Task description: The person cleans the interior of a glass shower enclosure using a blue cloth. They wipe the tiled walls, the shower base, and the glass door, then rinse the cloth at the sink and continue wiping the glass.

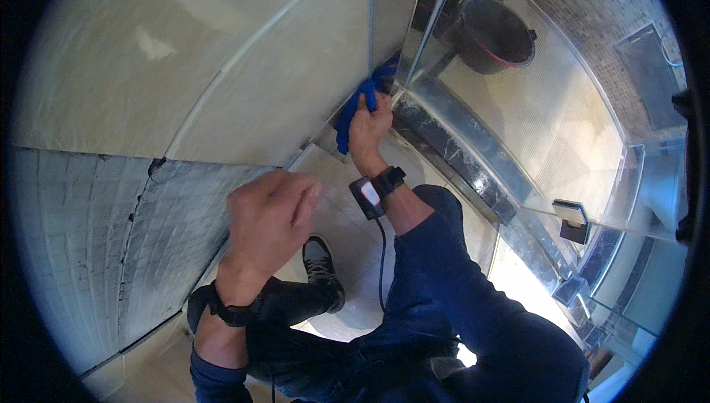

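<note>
My right hand [370, 125] grips a blue cloth [348, 120] low in the corner where the tiled wall [266, 70] meets the shower's glass edge. Part of the cloth sticks out beyond my fingers, and it appears to touch the wall. A dark marble shower curb [438, 131] begins just right of that hand. My left hand [272, 220] is raised in front of the wall, blurred, with its fingers curled in and nothing visible in them. The palm side is hidden.
A black bucket [493, 34] stands inside the shower behind the glass. A metal glass hinge [572, 220] sits at lower right. Rough, uncovered wall [83, 225] with ridges lies below the tile at left. My shoe [321, 264] rests on the floor tiles [360, 259]. A cable [383, 259] hangs from my right wrist device.
</note>
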Tool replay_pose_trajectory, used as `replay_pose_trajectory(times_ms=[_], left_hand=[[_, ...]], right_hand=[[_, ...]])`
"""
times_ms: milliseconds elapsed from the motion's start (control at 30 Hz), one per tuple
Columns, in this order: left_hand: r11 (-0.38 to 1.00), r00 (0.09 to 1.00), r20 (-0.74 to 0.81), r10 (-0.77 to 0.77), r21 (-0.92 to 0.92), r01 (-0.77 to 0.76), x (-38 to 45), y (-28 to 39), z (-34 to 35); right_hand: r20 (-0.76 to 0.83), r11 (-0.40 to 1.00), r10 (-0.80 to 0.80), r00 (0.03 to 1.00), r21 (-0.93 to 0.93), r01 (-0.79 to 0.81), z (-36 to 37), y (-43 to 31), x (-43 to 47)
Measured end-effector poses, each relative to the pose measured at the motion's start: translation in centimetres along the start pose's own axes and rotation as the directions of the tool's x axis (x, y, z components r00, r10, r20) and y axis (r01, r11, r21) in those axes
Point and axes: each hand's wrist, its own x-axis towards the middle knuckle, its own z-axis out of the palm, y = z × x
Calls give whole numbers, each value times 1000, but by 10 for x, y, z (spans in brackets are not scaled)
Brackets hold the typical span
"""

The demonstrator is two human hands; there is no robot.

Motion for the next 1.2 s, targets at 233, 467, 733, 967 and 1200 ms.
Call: replay_pose_trajectory(times_ms=[233, 467, 733, 967, 1200], left_hand=[[996, 997, 7, -75, 40, 75, 3, -5, -10], [998, 999, -11, -48, 39, 48, 5, -3, -9], [998, 999, 26, -43, 50, 41, 4, 3, -13], [992, 995, -7, -102, 69, 102, -4, 15, -18], [989, 995, -61, -84, 115, 91, -1, 3, -9]], right_hand=[[-38, 999, 40, 998, -1, -41, 2, 53, -8], [-24, 785, 586, 810, -232, -575, 11, 187, -40], [80, 604, 766, 638, 249, -757, 22, 263, -29], [88, 614, 754, 651, 255, -747, 25, 109, -27], [469, 354, 615, 634, 554, -753, 0, -57, -9]])
